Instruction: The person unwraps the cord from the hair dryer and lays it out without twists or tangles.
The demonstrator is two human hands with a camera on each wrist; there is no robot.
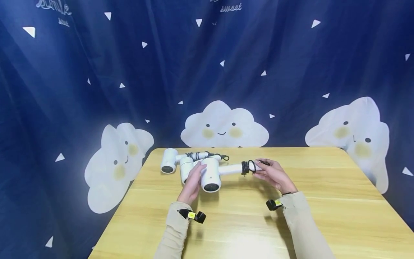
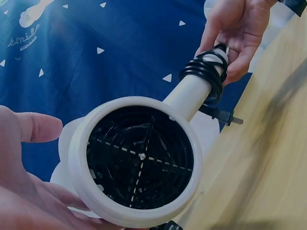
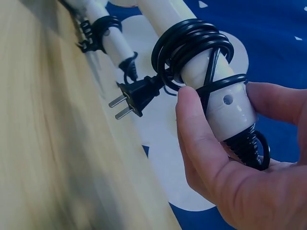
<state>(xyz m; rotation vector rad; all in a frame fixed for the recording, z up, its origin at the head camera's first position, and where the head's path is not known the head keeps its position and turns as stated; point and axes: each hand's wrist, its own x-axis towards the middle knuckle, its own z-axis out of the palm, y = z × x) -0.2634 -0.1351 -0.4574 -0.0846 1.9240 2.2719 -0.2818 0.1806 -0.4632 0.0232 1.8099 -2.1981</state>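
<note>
I have a white hair dryer (image 1: 211, 174) up off the tabletop between the two hands, its head at the left hand (image 1: 193, 182) and its handle running across to the right hand (image 1: 275, 175). The left hand is spread: the thumb stands straight and well apart from the fingers, which run in behind the rim of the head, so their tips are out of my sight. My left wrist view looks straight into the dark grille (image 2: 141, 155), just beside that palm. The right hand pinches the handle's end between thumb and fingers, and a black cord (image 1: 245, 168) is coiled round the handle next to those fingertips. On the right wrist view I see its plug (image 3: 141, 93) hanging just beyond the thumb.

Just past the left hand lies a second dryer (image 1: 186, 167), and a third dryer (image 1: 169, 160) is farther off to its left. Under both hands is the wooden table (image 1: 245, 216); well beyond them hangs a blue curtain (image 1: 258, 54) with smiling clouds (image 1: 224, 124).
</note>
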